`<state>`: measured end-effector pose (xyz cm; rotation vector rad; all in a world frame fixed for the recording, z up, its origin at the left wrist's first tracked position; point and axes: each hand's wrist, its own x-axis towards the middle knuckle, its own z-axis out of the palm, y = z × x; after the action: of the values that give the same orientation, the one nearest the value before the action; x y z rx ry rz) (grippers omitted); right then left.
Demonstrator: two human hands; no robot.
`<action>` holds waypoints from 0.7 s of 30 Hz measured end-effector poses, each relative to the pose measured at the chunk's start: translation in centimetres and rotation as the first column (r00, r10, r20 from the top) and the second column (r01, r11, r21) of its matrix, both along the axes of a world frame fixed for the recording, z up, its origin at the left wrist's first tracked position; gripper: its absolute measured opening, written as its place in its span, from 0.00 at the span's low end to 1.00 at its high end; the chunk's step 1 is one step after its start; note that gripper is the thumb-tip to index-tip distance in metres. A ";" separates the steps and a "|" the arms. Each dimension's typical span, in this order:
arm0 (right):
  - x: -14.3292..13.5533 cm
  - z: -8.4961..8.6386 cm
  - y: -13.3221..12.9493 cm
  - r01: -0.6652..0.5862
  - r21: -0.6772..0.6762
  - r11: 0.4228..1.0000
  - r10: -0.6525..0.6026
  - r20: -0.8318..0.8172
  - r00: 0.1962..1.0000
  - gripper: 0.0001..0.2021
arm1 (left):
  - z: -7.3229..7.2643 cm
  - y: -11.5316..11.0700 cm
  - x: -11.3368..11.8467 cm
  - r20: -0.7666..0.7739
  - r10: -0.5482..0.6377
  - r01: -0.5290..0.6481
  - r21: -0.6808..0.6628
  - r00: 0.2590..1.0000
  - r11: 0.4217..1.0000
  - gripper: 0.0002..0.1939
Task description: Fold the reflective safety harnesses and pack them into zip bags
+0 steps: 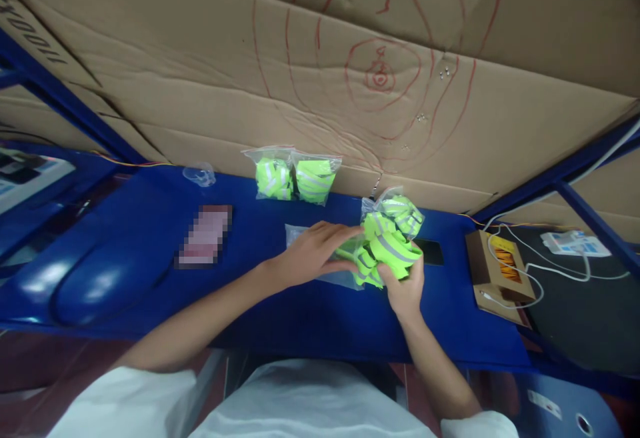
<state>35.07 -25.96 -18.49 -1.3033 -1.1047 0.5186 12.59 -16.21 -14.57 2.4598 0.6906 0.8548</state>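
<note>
My right hand point(407, 291) is closed round a bundle of neon yellow-green reflective straps point(393, 255) with silver stripes, thumb on the near side. On its left, my left hand point(320, 251) holds a clear plastic bag point(340, 279), its thumb and fingers on either side of the mouth. Some of the neon strap lies between those fingertips, at the bag's opening. How far it reaches inside is hard to see. Just behind the bundle is another bagged neon strap roll point(404, 215), partly covered.
Two filled zip bags, a left one point(274, 179) and a right one point(315, 179), lean against the cardboard wall point(200, 91). A blurred pinkish object point(205, 237) lies on the blue table point(135, 225). A dark phone-like slab point(433, 253), a cardboard box point(500, 268) and white cables are at right.
</note>
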 end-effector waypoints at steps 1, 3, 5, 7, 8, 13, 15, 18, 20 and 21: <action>0.1 0.1 0.1 -0.005 -0.019 1.000 0.004 -0.037 0.999 0.32 | 0.2 0.1 0.3 -0.029 -0.045 0.045 0.002 0.999 0.999 0.35; 0.2 0.2 0.3 0.003 -0.050 0.999 -0.008 -0.092 0.996 0.33 | 0.5 0.0 0.9 -0.083 -0.090 0.094 0.053 0.992 0.994 0.40; 0.2 0.2 0.5 0.020 -0.079 0.997 -0.031 -0.148 0.989 0.35 | 1.0 -0.3 1.7 -0.141 -0.078 0.099 0.142 0.987 0.985 0.52; -0.2 0.3 0.7 0.028 -0.104 0.994 -0.049 -0.205 0.978 0.36 | 1.6 -0.8 2.3 -0.233 -0.030 0.088 0.244 0.972 0.966 0.62; -0.5 0.4 0.8 0.029 -0.109 0.994 -0.053 -0.229 0.972 0.37 | 1.9 -1.1 2.5 -0.289 0.013 0.077 0.295 0.957 0.952 0.64; -1.2 1.6 1.1 0.091 -0.049 0.995 -0.097 -0.133 0.986 0.33 | 3.1 -2.3 2.8 -0.445 0.206 0.048 0.496 0.871 0.867 0.59; -0.9 2.2 1.0 0.055 -0.023 0.998 -0.055 -0.003 0.998 0.33 | 3.2 -2.4 2.4 -0.425 0.220 0.043 0.528 0.878 0.848 0.55; -0.2 2.9 1.0 -0.039 -0.049 0.998 0.047 0.192 0.980 0.33 | 3.1 -2.3 1.9 -0.361 0.218 0.007 0.529 0.907 0.849 0.53; 0.0 3.1 1.1 -0.038 -0.060 0.997 0.053 0.272 0.961 0.34 | 2.9 -2.3 1.7 -0.310 0.220 -0.025 0.526 0.925 0.850 0.54; 0.0 3.1 1.2 -0.032 -0.061 0.998 0.049 0.287 0.957 0.34 | 2.7 -2.2 1.7 -0.288 0.225 -0.044 0.524 0.931 0.850 0.54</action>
<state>35.10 -24.75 -15.37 -1.4387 -1.3683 0.3990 14.27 -18.43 -11.89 3.1241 0.8550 0.7381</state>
